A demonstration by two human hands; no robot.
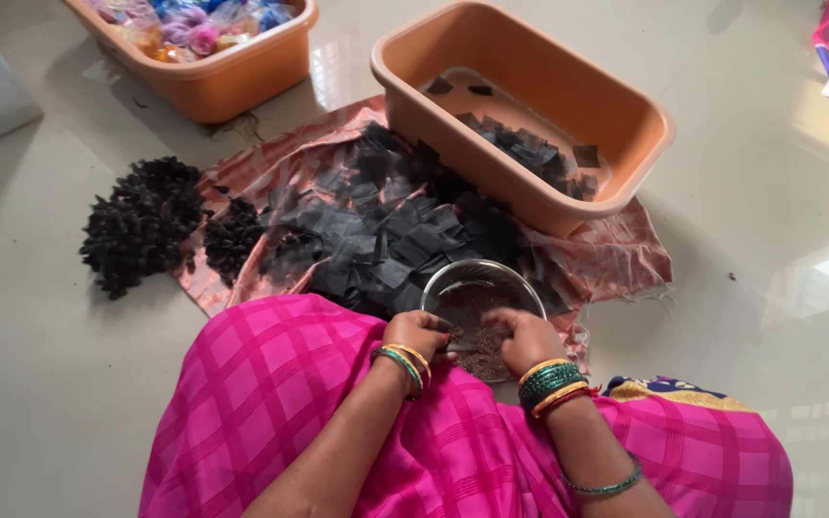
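both hands, left (421,333) and right (522,336), pinch loose brown grains in the bowl (477,278); fine and spill-prone, likely best taken in small fingertip pinches

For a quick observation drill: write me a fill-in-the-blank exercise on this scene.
1. Both hands, left hand and right hand, reach into a round ____ bowl of brown grains.
2. The dark fabric squares lie on a ____ cloth.
3. The nearer tub is ____ in colour.

Missing words: glass; striped; orange
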